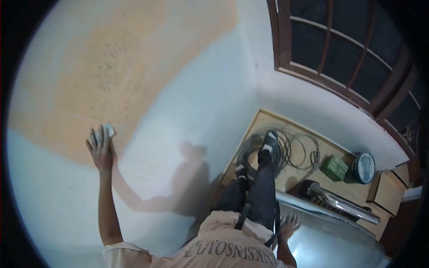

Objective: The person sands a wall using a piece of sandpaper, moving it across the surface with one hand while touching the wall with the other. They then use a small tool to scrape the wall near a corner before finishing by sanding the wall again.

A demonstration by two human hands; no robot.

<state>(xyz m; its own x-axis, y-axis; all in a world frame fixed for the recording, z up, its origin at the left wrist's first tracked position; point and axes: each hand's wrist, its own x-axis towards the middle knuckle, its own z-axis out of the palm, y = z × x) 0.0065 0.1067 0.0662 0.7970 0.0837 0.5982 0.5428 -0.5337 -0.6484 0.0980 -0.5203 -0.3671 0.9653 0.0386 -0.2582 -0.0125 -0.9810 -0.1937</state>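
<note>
My left hand is raised against the wall, on the orange-tinted patch. Its fingers press a small pale pad to the surface. Dark specks mark the patch above it. Low on the right, beside my leg, my right hand has its fingers spread at the edge of a shiny metallic surface. Nothing shows in that hand.
Coiled cable lies around my feet on the floor. A green box, a bucket, a metal tube and a cardboard box stand or lie to the right. Above is a brown-framed window.
</note>
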